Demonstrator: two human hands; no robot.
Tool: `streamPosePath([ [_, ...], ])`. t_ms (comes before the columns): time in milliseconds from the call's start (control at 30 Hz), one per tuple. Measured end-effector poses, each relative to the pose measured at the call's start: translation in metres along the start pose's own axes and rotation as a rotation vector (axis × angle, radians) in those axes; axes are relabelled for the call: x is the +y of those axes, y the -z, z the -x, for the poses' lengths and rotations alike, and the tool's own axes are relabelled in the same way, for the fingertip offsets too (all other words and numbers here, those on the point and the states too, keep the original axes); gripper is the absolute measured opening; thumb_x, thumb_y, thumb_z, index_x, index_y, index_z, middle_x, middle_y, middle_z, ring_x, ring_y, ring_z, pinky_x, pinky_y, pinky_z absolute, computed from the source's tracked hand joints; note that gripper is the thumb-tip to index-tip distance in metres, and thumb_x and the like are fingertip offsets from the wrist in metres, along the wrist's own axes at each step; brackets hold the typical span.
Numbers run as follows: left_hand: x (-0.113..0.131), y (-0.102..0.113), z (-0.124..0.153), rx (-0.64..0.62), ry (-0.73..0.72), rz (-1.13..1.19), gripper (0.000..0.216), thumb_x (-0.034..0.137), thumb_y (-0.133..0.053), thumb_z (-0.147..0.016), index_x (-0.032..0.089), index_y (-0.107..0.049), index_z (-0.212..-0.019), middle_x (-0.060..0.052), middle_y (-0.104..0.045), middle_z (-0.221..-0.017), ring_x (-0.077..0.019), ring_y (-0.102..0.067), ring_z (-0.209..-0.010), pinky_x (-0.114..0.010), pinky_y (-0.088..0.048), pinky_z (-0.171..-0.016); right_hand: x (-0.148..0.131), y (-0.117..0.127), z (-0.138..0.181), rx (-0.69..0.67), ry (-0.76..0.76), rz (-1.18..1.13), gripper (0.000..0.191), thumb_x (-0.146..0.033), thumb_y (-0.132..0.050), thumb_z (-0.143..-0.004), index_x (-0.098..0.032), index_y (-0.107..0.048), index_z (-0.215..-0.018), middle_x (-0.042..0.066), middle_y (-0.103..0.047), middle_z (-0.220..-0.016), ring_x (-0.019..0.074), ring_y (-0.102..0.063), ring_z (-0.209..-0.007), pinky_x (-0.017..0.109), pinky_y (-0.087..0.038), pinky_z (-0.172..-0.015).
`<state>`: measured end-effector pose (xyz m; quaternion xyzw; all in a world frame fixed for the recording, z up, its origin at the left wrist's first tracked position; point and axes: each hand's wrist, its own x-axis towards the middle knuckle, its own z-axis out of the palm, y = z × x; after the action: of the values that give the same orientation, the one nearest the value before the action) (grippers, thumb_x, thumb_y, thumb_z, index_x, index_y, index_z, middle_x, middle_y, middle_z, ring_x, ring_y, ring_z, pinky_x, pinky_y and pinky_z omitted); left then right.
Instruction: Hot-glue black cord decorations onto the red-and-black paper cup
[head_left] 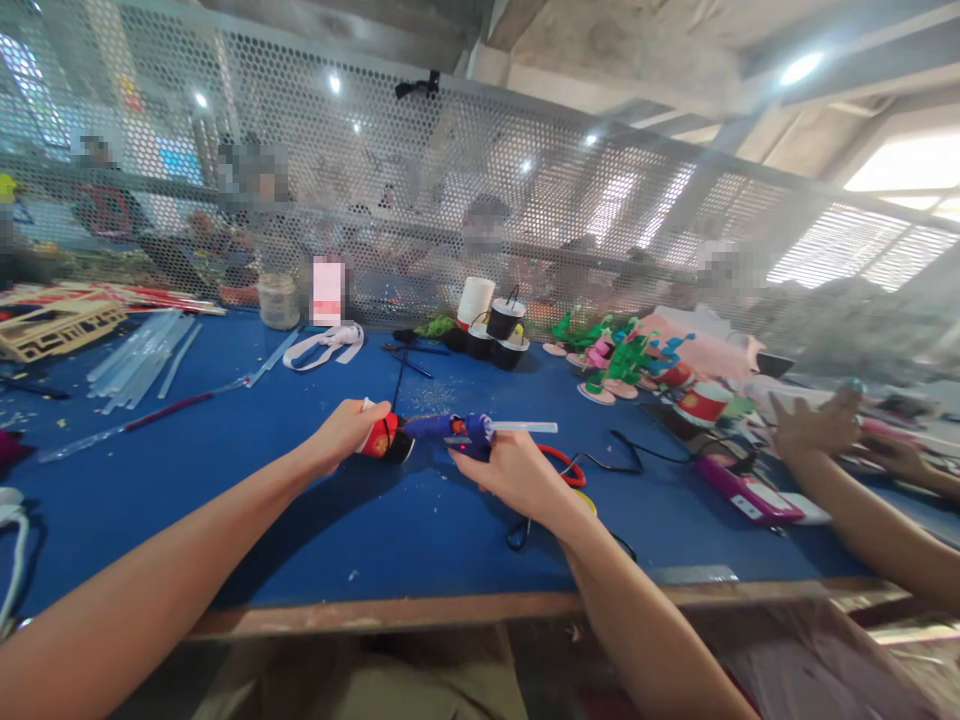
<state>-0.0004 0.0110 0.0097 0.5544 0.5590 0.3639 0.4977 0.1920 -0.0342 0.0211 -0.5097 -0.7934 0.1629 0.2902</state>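
Note:
My left hand (346,432) is closed around a small red and black cup (385,440), held on its side just above the blue table (300,520). My right hand (510,470) grips a blue glue gun (450,428) whose nozzle points left at the cup's black rim. A clear glue stick (529,427) juts out of the gun's back to the right. The gun's black cord (622,455) trails off over the table to the right.
Loose clear glue sticks (142,355) lie at the back left beside wooden frames (52,325). Black cups (499,335) and colourful foam figures (622,360) stand along the mesh screen (450,200). Another person's hands (817,425) work at the right near a pink glue gun (742,490).

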Motion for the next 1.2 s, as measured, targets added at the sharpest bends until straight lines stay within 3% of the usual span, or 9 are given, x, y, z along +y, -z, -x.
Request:
streamPosePath([
  [433, -0.0006, 0.0004, -0.0011, 0.036, -0.011, -0.042, 0.027, 0.040, -0.050, -0.062, 0.015, -0.048, -0.054, 0.004, -0.046, -0.042, -0.0094, -0.039, -0.041, -0.022, -0.023, -0.045, 0.0016, -0.0016, -0.0002, -0.021, 0.037, -0.036, 0.020, -0.021, -0.048, -0.069, -0.020, -0.042, -0.050, -0.003, -0.046, -0.041, 0.0126, -0.049, -0.047, 0.022, -0.035, -0.045],
  [867, -0.0002, 0.0005, -0.0002, 0.029, -0.008, -0.095, 0.028, 0.042, -0.048, -0.064, 0.015, -0.047, -0.055, 0.002, -0.047, -0.045, -0.0103, -0.041, -0.042, -0.022, -0.024, -0.045, -0.0020, 0.0028, -0.0027, 0.011, -0.079, -0.085, 0.022, -0.023, -0.049, -0.068, -0.020, -0.041, -0.048, -0.004, -0.045, -0.036, 0.0113, -0.047, -0.035, 0.022, -0.037, -0.042],
  [1200, -0.0062, 0.0024, -0.0035, -0.018, -0.108, -0.106, 0.030, 0.043, -0.047, -0.065, 0.015, -0.047, -0.053, 0.003, -0.044, -0.044, -0.0093, -0.037, -0.042, -0.022, -0.023, -0.045, 0.0006, 0.0041, -0.0044, 0.012, -0.107, -0.091, 0.028, -0.026, -0.051, -0.069, -0.020, -0.040, -0.043, -0.003, -0.045, -0.032, 0.0107, -0.045, -0.031, 0.022, -0.036, -0.038],
])
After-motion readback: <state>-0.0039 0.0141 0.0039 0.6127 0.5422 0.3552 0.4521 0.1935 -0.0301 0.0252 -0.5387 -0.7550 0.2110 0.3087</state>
